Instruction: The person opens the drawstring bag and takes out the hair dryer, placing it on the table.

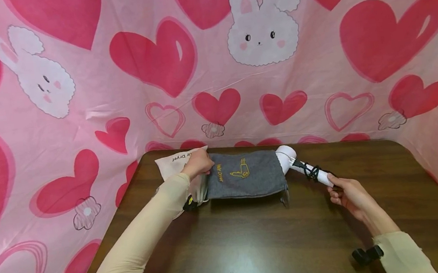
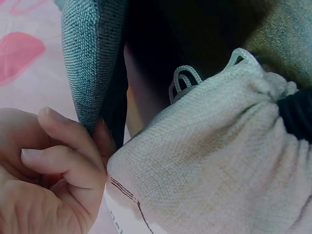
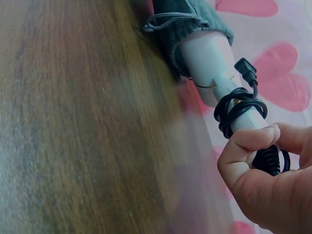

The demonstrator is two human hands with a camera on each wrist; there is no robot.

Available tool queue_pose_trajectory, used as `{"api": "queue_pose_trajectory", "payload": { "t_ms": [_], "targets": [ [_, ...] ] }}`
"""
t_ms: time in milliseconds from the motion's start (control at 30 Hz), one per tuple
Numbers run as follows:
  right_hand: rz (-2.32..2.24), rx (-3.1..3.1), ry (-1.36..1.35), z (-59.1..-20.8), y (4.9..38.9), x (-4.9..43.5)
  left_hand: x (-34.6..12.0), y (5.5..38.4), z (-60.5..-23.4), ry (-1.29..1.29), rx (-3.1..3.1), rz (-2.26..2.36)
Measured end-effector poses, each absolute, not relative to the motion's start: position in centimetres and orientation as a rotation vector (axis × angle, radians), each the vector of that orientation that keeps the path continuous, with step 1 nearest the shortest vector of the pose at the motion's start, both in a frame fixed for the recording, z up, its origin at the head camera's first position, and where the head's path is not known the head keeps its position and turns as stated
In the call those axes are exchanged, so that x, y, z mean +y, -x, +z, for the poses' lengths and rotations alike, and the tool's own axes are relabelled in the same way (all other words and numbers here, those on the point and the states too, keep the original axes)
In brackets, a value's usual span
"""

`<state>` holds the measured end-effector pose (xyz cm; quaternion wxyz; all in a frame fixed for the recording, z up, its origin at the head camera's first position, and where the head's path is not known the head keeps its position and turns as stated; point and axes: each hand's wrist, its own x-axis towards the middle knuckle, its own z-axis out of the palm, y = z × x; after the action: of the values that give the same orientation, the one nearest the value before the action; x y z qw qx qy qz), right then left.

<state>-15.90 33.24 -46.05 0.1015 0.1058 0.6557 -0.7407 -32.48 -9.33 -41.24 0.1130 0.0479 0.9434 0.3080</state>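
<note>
A white hair dryer (image 1: 285, 154) sits partly inside the mouth of a grey drawstring bag (image 1: 257, 182); its nozzle end is hidden in the cloth. My right hand (image 1: 351, 193) grips the end of the dryer's handle, where a black cord (image 3: 239, 109) is wound round in loops. At the bag's other end, my left hand (image 1: 199, 162) pinches the closed edge, as the left wrist view also shows. Just under and beside that hand is a beige drawstring bag (image 2: 204, 161) with "Hair Dryer" printed on it, gathered near its opening.
Both bags lie near the far edge of a dark wooden table (image 1: 233, 253). A pink cloth (image 1: 211, 73) with hearts and rabbits hangs behind and along the sides. Something black (image 1: 189, 204) shows at the beige bag's near end.
</note>
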Motion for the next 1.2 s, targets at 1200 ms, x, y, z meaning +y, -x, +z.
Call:
{"api": "queue_pose_trajectory", "payload": {
  "t_ms": [1200],
  "targets": [
    [-2.273,1.892,-0.338,-45.9,15.3,34.3,-8.4,32.2,-41.9,-0.211,2.787,0.845]
  ]
}}
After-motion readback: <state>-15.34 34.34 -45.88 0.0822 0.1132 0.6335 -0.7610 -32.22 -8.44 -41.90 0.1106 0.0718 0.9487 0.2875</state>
